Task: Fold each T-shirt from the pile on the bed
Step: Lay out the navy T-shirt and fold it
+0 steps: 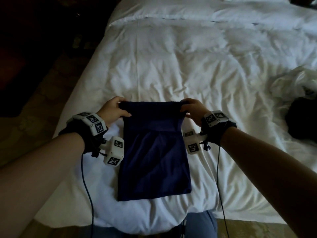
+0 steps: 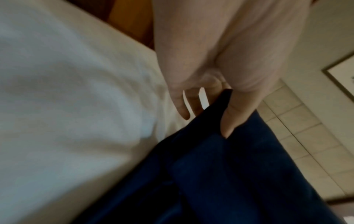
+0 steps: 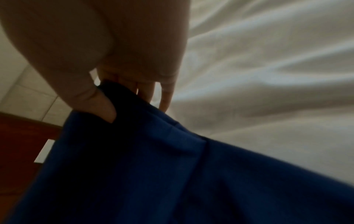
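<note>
Both hands, left hand (image 1: 114,109) and right hand (image 1: 193,109), pinch the navy T-shirt (image 1: 154,157) with curled fingers (image 2: 229,121). It lies on the white bed (image 1: 171,66). A crumpled clothes pile (image 1: 298,103) sits far right.

Head view: high, at the foot edge of the white quilted bed (image 1: 171,66), facing forward and down its length toward the head end; both forearms and hands in frame, middle distance.

Left wrist view: very close, under the left hand (image 2: 220,60), looking along the palm; wall and ceiling tiles behind.

Right wrist view: same closeness, under the right hand (image 3: 114,45).

All three views share the dark navy-blue cotton T-shirt (image 1: 154,160) (image 2: 220,174) (image 3: 153,166) and the bed beside it.
</note>
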Demonstrator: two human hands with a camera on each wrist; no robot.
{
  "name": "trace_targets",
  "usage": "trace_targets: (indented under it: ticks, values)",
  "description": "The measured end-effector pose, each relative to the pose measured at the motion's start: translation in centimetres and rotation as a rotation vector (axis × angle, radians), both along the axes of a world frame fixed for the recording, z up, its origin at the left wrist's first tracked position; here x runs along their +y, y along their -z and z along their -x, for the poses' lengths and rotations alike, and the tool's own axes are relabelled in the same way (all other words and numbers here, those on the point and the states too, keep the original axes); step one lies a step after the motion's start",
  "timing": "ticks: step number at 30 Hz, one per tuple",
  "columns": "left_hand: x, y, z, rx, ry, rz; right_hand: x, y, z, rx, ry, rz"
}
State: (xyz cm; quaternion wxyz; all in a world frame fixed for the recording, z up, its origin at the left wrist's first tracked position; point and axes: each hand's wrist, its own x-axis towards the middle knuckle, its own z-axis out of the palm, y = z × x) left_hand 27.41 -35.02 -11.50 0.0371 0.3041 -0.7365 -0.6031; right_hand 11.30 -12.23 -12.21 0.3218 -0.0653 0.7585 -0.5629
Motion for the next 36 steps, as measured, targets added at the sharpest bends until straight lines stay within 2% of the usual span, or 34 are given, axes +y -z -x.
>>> trace_targets:
  ticks: [4, 8, 15, 17, 19, 21, 23, 25, 27, 29, 31, 33, 36]
  values:
    - [1.1, -0.8, -2.3, -0.029, 0.121, 0.2, 2.1, -0.7, -2.4, 0.1, -0.133, -0.114]
    - [2.5, 0.2, -4.9, -0.049, 0.233, 0.294, 4.0, 0.2, -4.7, 0.238, -0.273, -0.268]
    - [4.5, 2.1, -7.4, -0.17, 0.29, 0.474, 5.6, 2.0, -7.8, 0.343, -0.396, -0.434]
    - [4.7, 1.8, -7.3, -0.257, 0.378, 0.457, 5.4, 1.9, -8.0, 0.332, -0.402, -0.455]
    - [5.0, 1.1, -6.9, -0.325, 0.451, 0.332, 5.0, 1.8, -7.9, 0.295, -0.351, -0.441]
    - [5.2, 0.6, -6.3, -0.318, 0.372, 0.27, 4.7, 1.5, -8.0, 0.341, -0.286, -0.411]
    - [4.9, 1.0, -5.7, -0.24, 0.212, 0.453, 4.4, 1.2, -8.1, 0.538, -0.321, -0.423]
    - [4.7, 1.7, -5.3, -0.085, 0.189, 0.607, 3.9, 1.4, -8.3, 0.735, -0.462, -0.503]
    - [5.1, 2.6, -5.0, -0.049, 0.362, 0.627, 3.5, 1.8, -8.5, 0.758, -0.606, -0.617]
    - [5.4, 3.5, -5.0, -0.212, 0.59, 0.705, 3.3, 2.6, -8.6, 0.682, -0.713, -0.7]
    - [5.1, 4.7, -5.3, -0.398, 0.735, 0.817, 3.4, 3.6, -8.5, 0.626, -0.789, -0.755]
    - [4.6, 5.8, -5.5, -0.486, 0.784, 0.88, 3.5, 4.5, -8.6, 0.611, -0.846, -0.779]
    - [4.1, 6.2, -4.7, -0.525, 0.808, 0.894, 3.4, 5.0, -8.3, 0.611, -0.865, -0.768]
